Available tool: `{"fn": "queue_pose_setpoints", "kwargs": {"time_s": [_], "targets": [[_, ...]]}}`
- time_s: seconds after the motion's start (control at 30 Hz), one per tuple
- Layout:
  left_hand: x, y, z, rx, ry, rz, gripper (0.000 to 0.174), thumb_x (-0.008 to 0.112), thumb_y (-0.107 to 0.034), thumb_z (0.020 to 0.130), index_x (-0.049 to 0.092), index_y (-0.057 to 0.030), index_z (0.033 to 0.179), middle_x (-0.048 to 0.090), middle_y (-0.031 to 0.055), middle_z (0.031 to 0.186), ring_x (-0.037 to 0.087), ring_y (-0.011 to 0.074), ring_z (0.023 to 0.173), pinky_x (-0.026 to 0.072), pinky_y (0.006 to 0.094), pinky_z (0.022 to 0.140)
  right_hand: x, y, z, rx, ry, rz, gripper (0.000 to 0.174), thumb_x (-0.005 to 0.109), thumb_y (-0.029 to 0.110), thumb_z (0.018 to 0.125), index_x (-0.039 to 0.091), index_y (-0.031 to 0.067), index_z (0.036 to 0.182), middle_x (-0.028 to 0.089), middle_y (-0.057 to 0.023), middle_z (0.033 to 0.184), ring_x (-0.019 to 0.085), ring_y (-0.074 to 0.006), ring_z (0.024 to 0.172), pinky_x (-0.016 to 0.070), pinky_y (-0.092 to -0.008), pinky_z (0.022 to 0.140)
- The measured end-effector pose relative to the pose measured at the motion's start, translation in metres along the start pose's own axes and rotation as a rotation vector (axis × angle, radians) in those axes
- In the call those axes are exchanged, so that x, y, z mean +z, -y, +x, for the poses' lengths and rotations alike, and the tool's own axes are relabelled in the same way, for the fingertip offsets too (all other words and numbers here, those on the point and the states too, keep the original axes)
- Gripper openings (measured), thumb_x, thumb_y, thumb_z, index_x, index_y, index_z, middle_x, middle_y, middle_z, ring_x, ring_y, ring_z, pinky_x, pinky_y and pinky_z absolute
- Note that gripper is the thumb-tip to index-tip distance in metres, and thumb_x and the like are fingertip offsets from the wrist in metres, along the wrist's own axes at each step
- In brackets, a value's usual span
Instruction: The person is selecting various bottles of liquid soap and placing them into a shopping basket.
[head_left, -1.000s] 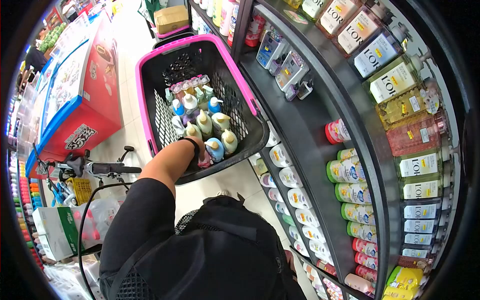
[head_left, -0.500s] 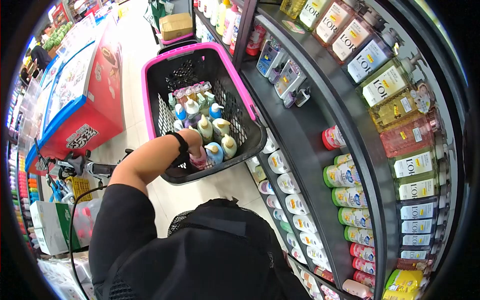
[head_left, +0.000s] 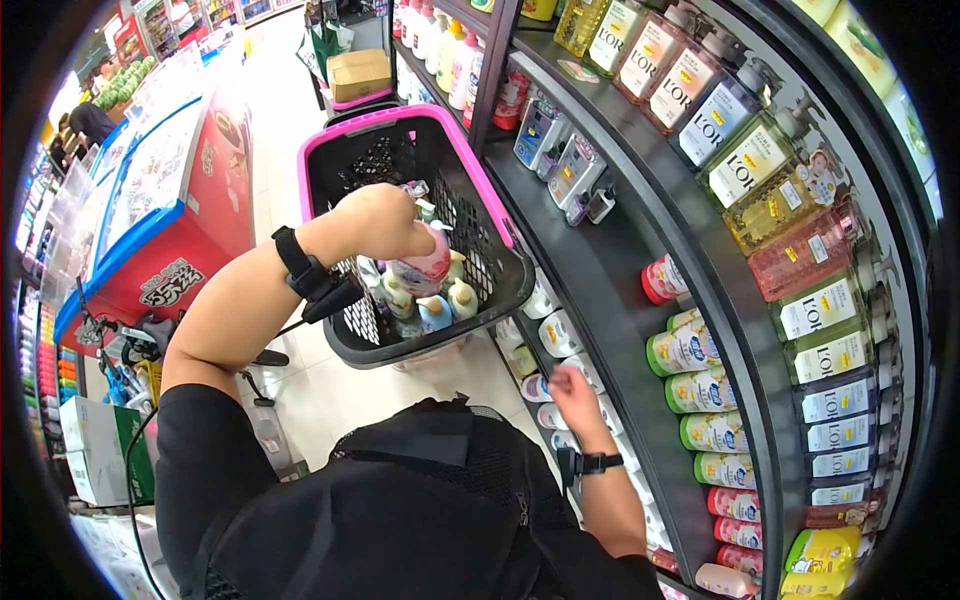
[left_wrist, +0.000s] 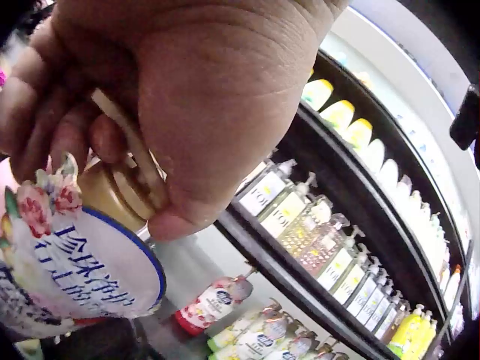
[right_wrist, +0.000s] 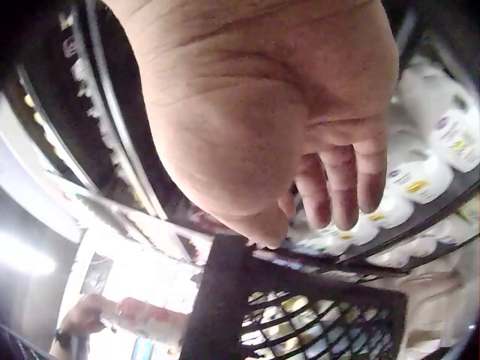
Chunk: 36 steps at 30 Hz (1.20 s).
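Note:
My left hand (head_left: 383, 222) grips a pink pump bottle (head_left: 425, 264) by its top, above the black basket (head_left: 487, 187) with the pink rim. In the left wrist view the fingers of the left hand (left_wrist: 150, 127) curl round the gold pump neck (left_wrist: 120, 193) of the floral-labelled bottle (left_wrist: 82, 262). Under it, several pump bottles stand in the basket, among them a blue one (head_left: 435, 314). My right hand (head_left: 577, 396) is beside the lower shelf, holding nothing; its fingers hang loosely bent in the right wrist view (right_wrist: 300, 135).
Shelves (head_left: 618, 215) of bottles run along the right. A red freezer (head_left: 215, 240) stands at the left, with a bicycle and a green-white box (head_left: 100, 450) nearer. A cardboard box (head_left: 358, 75) lies beyond the basket.
My left hand has lifted the pink bottle up from the near end of the basket. My right hand has come into the head view beside the shelf.

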<state>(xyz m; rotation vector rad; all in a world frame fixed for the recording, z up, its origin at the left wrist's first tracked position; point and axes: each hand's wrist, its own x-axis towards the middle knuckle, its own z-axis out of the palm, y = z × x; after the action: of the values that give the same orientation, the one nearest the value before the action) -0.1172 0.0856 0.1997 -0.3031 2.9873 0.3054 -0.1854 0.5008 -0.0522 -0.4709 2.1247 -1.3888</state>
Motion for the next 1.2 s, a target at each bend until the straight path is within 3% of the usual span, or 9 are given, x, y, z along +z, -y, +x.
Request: {"fn": "queue_pose_setpoints", "kwargs": {"time_s": [0.17,0.37,0.5,0.67,0.77,0.8,0.97,1.07,1.2], "targets": [[-0.048,-0.045,-0.022,0.025,-0.046,-0.031,0.044,0.059,-0.038,0.076,0.068,0.0049,0.067,0.059,0.0269,0.065,0.063,0.0422,0.065,0.0528,0.0451,0.065,0.039,0.155,0.029,-0.485,-0.053,-0.262,0.076,0.081,0.012,0.077,0.041,0.0024,0.141,0.055,-0.0168,0.129,0.056,-0.0258,0.119,0.0457,-0.0366,0.101],[-0.108,-0.101,-0.052,0.283,0.010,-0.010,0.041,0.064,-0.035,0.073,0.065,0.0048,0.063,0.055,0.0250,0.058,0.059,0.0391,0.056,0.0494,0.0432,0.056,0.085,0.209,0.032,-0.889,-0.172,-0.063,0.098,0.090,0.037,0.064,0.040,-0.0007,0.140,0.051,-0.0241,0.134,0.050,-0.0412,0.125,0.0405,-0.0444,0.107],[-0.114,-0.152,-0.058,0.242,0.169,0.030,0.043,0.070,-0.038,0.072,0.063,0.0033,0.060,0.051,0.0231,0.054,0.057,0.0389,0.053,0.0463,0.0428,0.052,0.072,0.209,-0.012,-0.612,-0.008,0.070,0.101,0.089,0.034,0.063,0.036,0.0015,0.143,0.055,-0.0235,0.131,0.055,-0.0393,0.122,0.0431,-0.0424,0.105],[-0.074,-0.166,-0.026,0.526,0.278,-0.032,0.054,0.073,-0.049,0.081,0.064,0.0008,0.063,0.050,0.0213,0.054,0.053,0.0365,0.050,0.0446,0.0405,0.050,0.039,0.182,-0.048,-0.376,-0.019,0.055,0.098,0.087,0.032,0.063,0.037,0.0056,0.144,0.059,-0.0198,0.128,0.059,-0.0364,0.117,0.0470,-0.0414,0.100],[-0.043,-0.184,-0.011,0.600,0.421,-0.475,0.062,0.069,-0.060,0.084,0.065,0.0016,0.080,0.056,0.0074,0.058,0.053,0.0168,0.052,0.0444,0.0335,0.051,0.003,0.154,-0.088,-0.322,-0.125,0.063,0.104,0.086,0.037,0.062,0.035,0.0018,0.145,0.059,-0.0211,0.127,0.061,-0.0363,0.115,0.0471,-0.0406,0.100],[-0.019,-0.181,-0.001,0.644,0.435,-0.604,0.064,0.069,-0.061,0.085,0.063,0.0023,0.096,0.060,0.0037,0.073,0.056,0.0119,0.065,0.0464,0.0293,0.057,-0.008,0.141,-0.101,-0.309,-0.162,0.069,0.105,0.086,0.038,0.062,0.034,0.0008,0.146,0.059,-0.0215,0.128,0.061,-0.0363,0.115,0.0469,-0.0408,0.100],[0.122,-0.229,0.022,0.731,0.783,-1.118,0.079,0.082,-0.039,0.080,0.043,-0.0036,0.138,0.058,0.0067,0.117,0.057,0.0190,0.103,0.0495,0.0335,0.086,-0.057,0.070,-0.182,-0.224,-0.418,0.097,0.101,0.087,0.028,0.065,0.034,-0.0021,0.145,0.059,-0.0205,0.129,0.061,-0.0312,0.117,0.0463,-0.0385,0.102],[0.210,-0.296,0.009,0.753,1.080,-0.844,0.081,0.084,-0.028,0.078,0.041,-0.0044,0.142,0.058,0.0068,0.126,0.058,0.0207,0.110,0.0493,0.0363,0.093,-0.083,0.031,-0.232,-0.164,-0.525,0.201,0.095,0.086,0.018,0.068,0.034,-0.0012,0.145,0.058,-0.0174,0.132,0.058,-0.0260,0.120,0.0446,-0.0376,0.105],[0.262,-0.417,-0.050,0.757,1.388,-1.048,0.075,0.082,-0.008,0.077,0.043,-0.0053,0.141,0.059,0.0067,0.130,0.058,0.0189,0.118,0.0479,0.0376,0.101,-0.115,-0.019,-0.287,-0.196,-0.739,0.316,0.093,0.087,0.015,0.070,0.034,-0.0009,0.145,0.058,-0.0156,0.133,0.056,-0.0239,0.124,0.0435,-0.0374,0.106]]}}
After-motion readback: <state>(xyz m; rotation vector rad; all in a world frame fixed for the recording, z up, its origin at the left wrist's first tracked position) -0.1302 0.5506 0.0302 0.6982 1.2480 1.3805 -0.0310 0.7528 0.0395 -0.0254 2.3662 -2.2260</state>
